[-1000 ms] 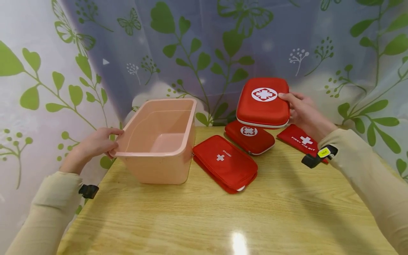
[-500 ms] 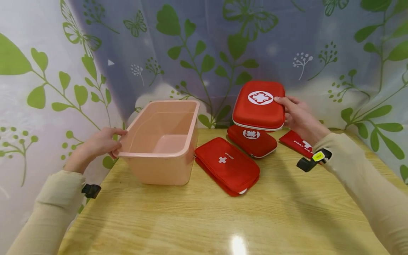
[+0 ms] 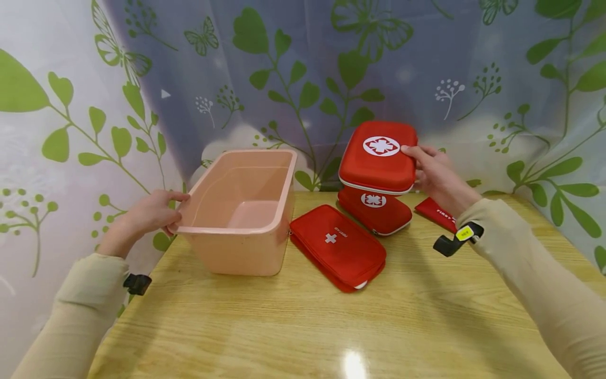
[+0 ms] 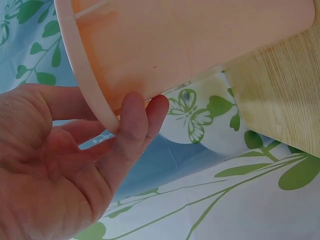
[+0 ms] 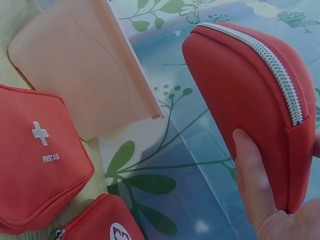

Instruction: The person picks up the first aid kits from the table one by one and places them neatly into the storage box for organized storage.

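Note:
My right hand (image 3: 437,171) grips a boxy red first aid case (image 3: 374,171) by its right side, thumb on top beside the round white emblem. The case is in the air, and its white zipper (image 5: 275,65) shows in the right wrist view. At the left, my left hand (image 3: 153,213) pinches the rim of a pink plastic bin (image 3: 236,250); the left wrist view shows thumb and fingers (image 4: 132,115) on either side of that rim (image 4: 87,80). No item shows inside the bin. Behind and below the held case lies a smaller red case (image 3: 379,213), partly covered.
A flat red first aid pouch (image 3: 336,247) lies on the wooden table (image 3: 284,326) right beside the bin. A red first aid kit pouch (image 3: 435,213) sits farther right, partly hidden by my right arm. A leaf-patterned cloth (image 3: 303,63) hangs behind the table.
My right hand has carried the held case left and slightly down, toward the bin. The left hand keeps its pinch on the rim. The head view has shifted slightly.

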Demonstrator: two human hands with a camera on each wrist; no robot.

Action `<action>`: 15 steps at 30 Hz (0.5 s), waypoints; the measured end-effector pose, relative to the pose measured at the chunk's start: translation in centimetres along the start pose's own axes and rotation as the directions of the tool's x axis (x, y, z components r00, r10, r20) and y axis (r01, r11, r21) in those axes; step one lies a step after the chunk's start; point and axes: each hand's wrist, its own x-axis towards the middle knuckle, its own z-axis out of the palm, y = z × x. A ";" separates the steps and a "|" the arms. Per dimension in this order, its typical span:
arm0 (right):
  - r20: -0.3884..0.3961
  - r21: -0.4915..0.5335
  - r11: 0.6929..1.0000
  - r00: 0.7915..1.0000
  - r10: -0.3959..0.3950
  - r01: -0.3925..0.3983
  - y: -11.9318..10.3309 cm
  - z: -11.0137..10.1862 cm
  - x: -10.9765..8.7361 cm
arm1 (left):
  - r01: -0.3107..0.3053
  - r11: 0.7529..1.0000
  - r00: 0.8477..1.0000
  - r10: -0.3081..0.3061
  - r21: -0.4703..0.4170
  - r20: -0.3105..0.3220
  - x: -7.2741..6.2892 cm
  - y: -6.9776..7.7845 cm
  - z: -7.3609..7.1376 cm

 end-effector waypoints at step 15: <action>0.041 0.005 1.000 0.999 -0.029 0.029 0.2 1.1 0.3 | -0.012 1.000 1.000 0.013 0.014 -0.022 -0.1 0.2 0.0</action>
